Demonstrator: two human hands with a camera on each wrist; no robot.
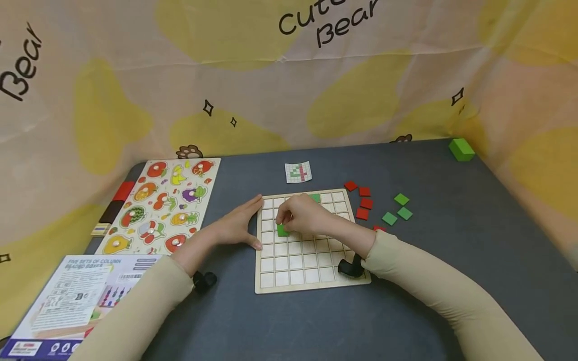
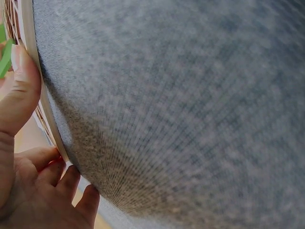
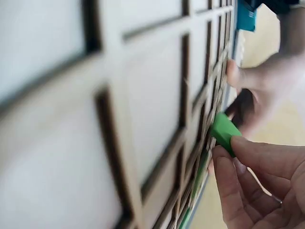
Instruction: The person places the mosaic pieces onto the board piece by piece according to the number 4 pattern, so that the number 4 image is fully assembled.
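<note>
A wooden grid board point(image 1: 296, 277) with white square cells lies on the dark table. My right hand point(image 1: 304, 213) is over its upper left part and pinches a green square tile point(image 3: 225, 133) between thumb and fingers. That tile is tilted, with its edge right at the grid. Another green tile point(image 1: 314, 198) sits in the board's top row, partly covered by the hand. My left hand point(image 1: 237, 223) touches the board's left edge, thumb and fingers spread along it. In the left wrist view the thumb point(image 2: 26, 83) presses against the wooden rim.
Several red tiles point(image 1: 366, 203) and a few loose green tiles point(image 1: 390, 218) lie right of the board. A small pattern card point(image 1: 298, 172) is behind it. At left are a fruit puzzle board point(image 1: 173, 189) and a printed box point(image 1: 77, 296). A green block point(image 1: 461, 150) stands at the far right corner.
</note>
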